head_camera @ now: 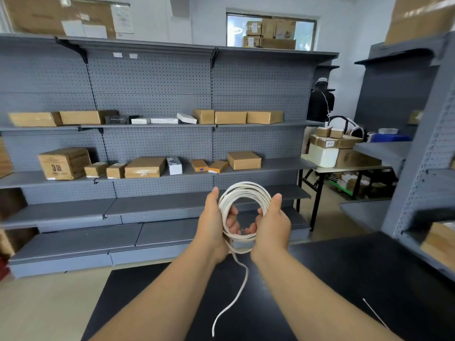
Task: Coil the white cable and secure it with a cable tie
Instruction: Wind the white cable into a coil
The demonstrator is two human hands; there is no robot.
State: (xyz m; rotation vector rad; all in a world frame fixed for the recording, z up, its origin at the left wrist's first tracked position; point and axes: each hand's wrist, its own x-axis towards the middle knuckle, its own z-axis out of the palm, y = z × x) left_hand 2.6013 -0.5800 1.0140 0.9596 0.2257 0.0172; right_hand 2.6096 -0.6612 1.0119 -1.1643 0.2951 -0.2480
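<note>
The white cable (243, 190) is wound into a round coil of several loops, held upright in front of me above the black table (344, 279). My left hand (213, 225) grips the coil's left side, fingers curled through the ring. My right hand (272, 225) grips the right side the same way. A loose tail of the cable hangs from the bottom of the coil and trails down onto the table toward me. A thin white cable tie (374, 315) lies flat on the table to the right, apart from both hands.
Grey pegboard shelving (157, 77) with cardboard boxes fills the wall ahead. More grey shelving (418, 134) stands on the right. A folding table (344, 168) stacked with boxes is at the back right, with a person in dark clothes behind it.
</note>
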